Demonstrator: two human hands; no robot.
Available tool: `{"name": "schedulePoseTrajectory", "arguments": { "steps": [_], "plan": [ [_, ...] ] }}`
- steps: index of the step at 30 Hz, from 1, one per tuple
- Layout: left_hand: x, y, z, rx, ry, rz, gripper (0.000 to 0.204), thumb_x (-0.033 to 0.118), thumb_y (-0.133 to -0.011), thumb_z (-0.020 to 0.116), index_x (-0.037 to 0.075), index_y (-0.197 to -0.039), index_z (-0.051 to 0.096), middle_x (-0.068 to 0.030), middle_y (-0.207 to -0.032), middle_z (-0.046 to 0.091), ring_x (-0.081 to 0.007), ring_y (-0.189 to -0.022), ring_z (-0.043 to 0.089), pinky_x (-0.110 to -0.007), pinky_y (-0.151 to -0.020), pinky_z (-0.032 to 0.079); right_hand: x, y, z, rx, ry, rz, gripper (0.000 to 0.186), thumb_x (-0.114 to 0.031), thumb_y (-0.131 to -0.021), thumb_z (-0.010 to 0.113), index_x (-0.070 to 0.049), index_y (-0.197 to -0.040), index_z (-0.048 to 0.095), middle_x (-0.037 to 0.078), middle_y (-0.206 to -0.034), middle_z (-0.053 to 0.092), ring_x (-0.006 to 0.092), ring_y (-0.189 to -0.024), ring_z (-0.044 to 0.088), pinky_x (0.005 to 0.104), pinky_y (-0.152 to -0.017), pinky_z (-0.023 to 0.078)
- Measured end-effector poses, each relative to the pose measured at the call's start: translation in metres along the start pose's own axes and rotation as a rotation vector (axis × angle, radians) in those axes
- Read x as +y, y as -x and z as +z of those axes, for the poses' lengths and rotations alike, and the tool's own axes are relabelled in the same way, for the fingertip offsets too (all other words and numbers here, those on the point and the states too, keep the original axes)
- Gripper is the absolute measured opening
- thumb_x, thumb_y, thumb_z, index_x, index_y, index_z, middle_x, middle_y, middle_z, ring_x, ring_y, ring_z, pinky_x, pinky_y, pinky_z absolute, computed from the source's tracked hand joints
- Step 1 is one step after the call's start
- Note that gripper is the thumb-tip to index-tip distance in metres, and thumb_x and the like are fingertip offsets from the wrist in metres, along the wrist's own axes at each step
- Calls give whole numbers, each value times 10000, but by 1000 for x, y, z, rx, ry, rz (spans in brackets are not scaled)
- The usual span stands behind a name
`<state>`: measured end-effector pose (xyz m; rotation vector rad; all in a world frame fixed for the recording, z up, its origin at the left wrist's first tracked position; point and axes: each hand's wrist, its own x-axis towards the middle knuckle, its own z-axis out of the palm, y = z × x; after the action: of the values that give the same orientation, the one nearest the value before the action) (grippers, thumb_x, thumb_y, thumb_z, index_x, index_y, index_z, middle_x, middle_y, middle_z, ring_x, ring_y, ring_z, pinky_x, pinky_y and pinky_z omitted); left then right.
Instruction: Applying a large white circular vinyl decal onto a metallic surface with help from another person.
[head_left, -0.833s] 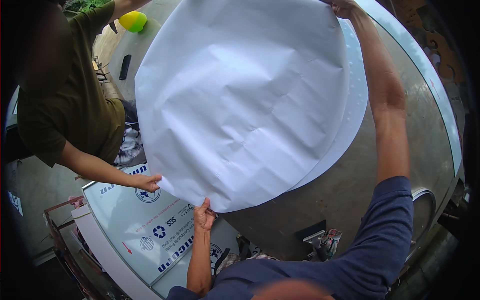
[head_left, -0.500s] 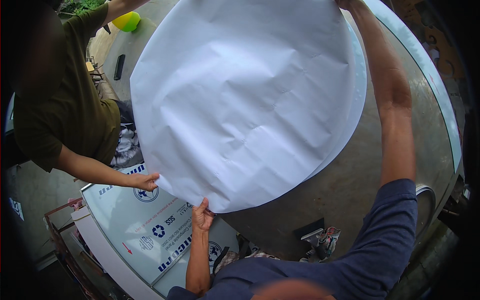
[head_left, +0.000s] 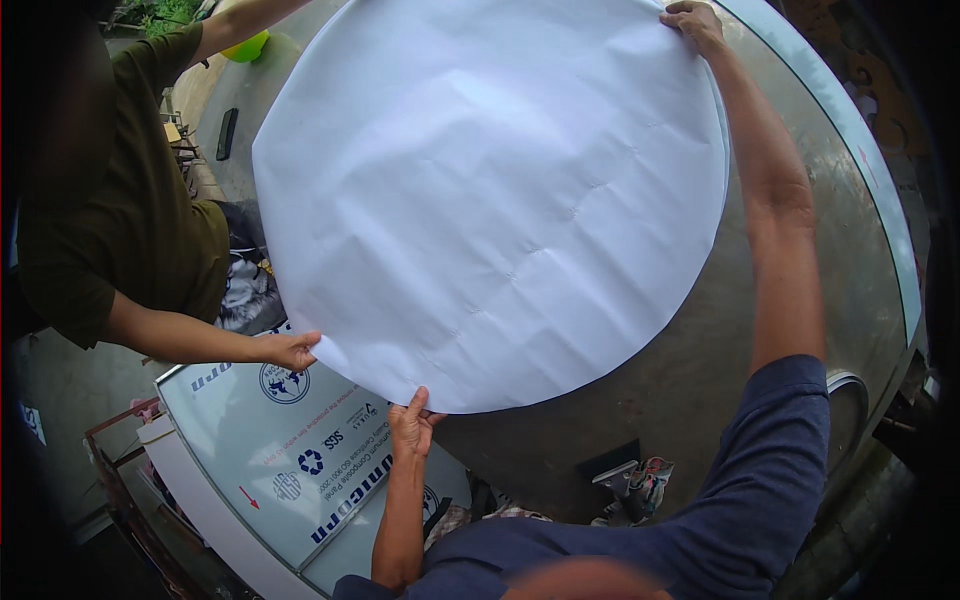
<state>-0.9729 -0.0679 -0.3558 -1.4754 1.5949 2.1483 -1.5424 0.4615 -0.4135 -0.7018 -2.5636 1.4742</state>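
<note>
A large white sheet, lightly creased and bent into a rounded outline by the lens, spreads over the grey table. My left hand pinches its near edge, thumb on top. Far to the right, my right hand grips the sheet's far right edge with bent fingers. A second layer shows as a thin rim along the right side. On the left, a co-worker's hand holds the near left corner; that person's other hand is out of view.
Below the sheet on the left lies a printed panel with a pale protective film. A flat scraper-like tool and a crumpled cloth rest near me on the table. A black bar and a yellow-green ball lie far left.
The sheet's upper layer has shifted right and flattened, nearly covering the layer beneath. My right hand has come nearer and into fuller view; my left hand has risen slightly.
</note>
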Motion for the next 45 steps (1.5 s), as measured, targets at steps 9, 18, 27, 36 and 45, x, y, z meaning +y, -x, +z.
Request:
{"name": "schedulePoseTrajectory", "arguments": {
  "steps": [9,18,27,36,45],
  "plan": [
    [3,1,10,26,-15,67,334,137,-917,684,-75,-1140,555,-192,-1013,677,-276,-832,726,-390,-616,663,-9,0,9,-29,-61,-130,324,35,-723,700,3,-1043,736,131,-929,731,208,-841,685,298,-803,556],
    [7,-2,-6,-60,-62,35,300,144,-979,591,-21,-1220,522,-149,-1043,673,-243,-862,716,-373,-627,654,-27,-6,14,-174,-203,-14,317,15,-793,650,-47,-1088,750,115,-968,723,183,-773,629,293,-699,515],
    [10,2,5,-94,-100,16,283,166,-983,593,-32,-1179,547,-167,-1047,683,-258,-877,720,-391,-672,647,-34,-27,28,-73,-247,-135,472,98,-719,492,-49,-1082,754,144,-1086,724,230,-935,674,285,-884,534],
    [18,-11,-9,23,24,59,283,278,-1010,550,28,-1143,546,-122,-1005,688,-265,-884,709,-419,-689,625,-32,-29,21,-285,77,-190,529,29,-748,424,-60,-1179,718,154,-1143,703,137,-777,606,237,-722,510],
    [17,-24,-25,47,-18,70,172,206,-997,582,50,-1069,582,-87,-959,677,-218,-841,698,-373,-674,615,-7,-36,29,-225,161,-393,572,-21,-787,475,-95,-1339,606,128,-1263,656,250,-1031,625,324,-933,501]
  ]
}}
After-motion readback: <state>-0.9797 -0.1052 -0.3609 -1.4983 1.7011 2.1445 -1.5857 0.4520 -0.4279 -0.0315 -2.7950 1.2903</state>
